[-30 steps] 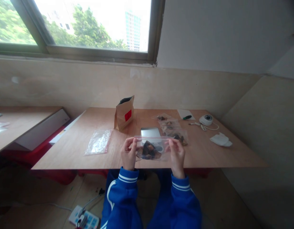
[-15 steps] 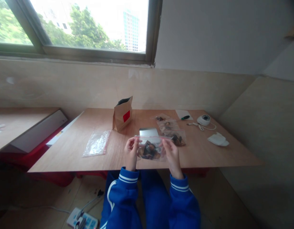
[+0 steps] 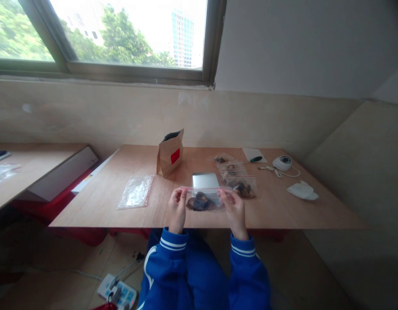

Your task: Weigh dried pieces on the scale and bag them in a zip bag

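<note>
Between my two hands hangs a clear zip bag (image 3: 203, 202) with a red top strip and dark brown, dried-looking pieces inside. My left hand (image 3: 177, 209) pinches its upper left corner, and my right hand (image 3: 234, 211) pinches the upper right one. Just behind the bag lies a silver, flat rectangular tray or scale (image 3: 205, 180), its near part covered by the bag. Other filled zip bags (image 3: 246, 189) lie in a row to the right of it. A brown paper pouch (image 3: 169, 156) with a red label stands open at the top, behind my left hand.
A stack of flat clear zip bags (image 3: 136, 191) lies at the left of the table (image 3: 98, 211). On the right are a green-handled tool (image 3: 256, 159) on white paper, a white camera-like device (image 3: 282, 162) with its cable, and a crumpled white cloth or tissue (image 3: 302, 190). A power strip (image 3: 117, 292) rests on the floor.
The pieces in the bag have shifted towards its left side, and the bag hangs shallower. My hands keep their pinch. The whole view has turned slightly left.
</note>
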